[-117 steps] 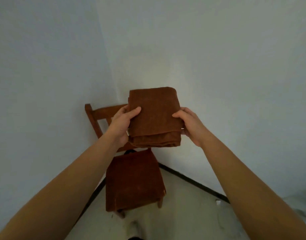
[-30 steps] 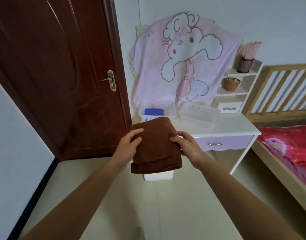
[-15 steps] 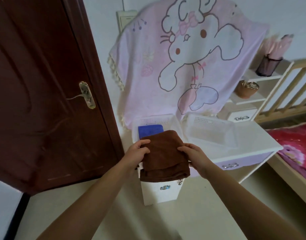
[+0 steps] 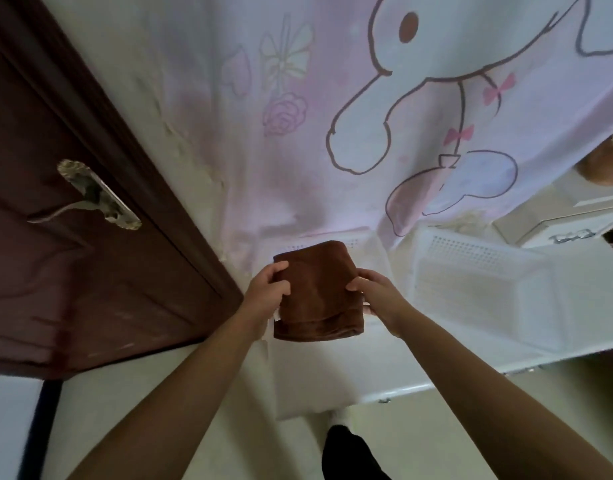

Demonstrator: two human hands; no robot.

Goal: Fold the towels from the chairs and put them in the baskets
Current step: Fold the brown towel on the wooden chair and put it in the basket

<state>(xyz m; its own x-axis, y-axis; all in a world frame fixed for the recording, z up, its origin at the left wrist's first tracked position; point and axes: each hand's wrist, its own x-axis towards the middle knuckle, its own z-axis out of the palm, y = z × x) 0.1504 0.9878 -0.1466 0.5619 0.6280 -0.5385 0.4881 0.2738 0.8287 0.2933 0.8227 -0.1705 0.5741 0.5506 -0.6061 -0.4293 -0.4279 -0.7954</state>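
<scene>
A folded brown towel [image 4: 315, 292] is held between both hands over the left white basket [image 4: 358, 239], which it mostly hides. My left hand [image 4: 265, 294] grips the towel's left edge, thumb on top. My right hand [image 4: 374, 294] grips its right edge the same way. A second white perforated basket [image 4: 478, 271] stands empty just to the right on the white desk [image 4: 333, 382]. The blue towel seen earlier in the left basket is covered from view.
A dark red door [image 4: 73, 237] with a metal handle [image 4: 97, 199] stands at the left. A pink cartoon cloth [image 4: 333, 116] hangs behind the baskets. A white drawer unit [image 4: 554, 225] sits at the far right. My dark trouser leg [image 4: 346, 452] is below.
I have walked from the chair to the desk. Over the last second the towel has moved forward over the left basket, now hiding the blue towel in it.
</scene>
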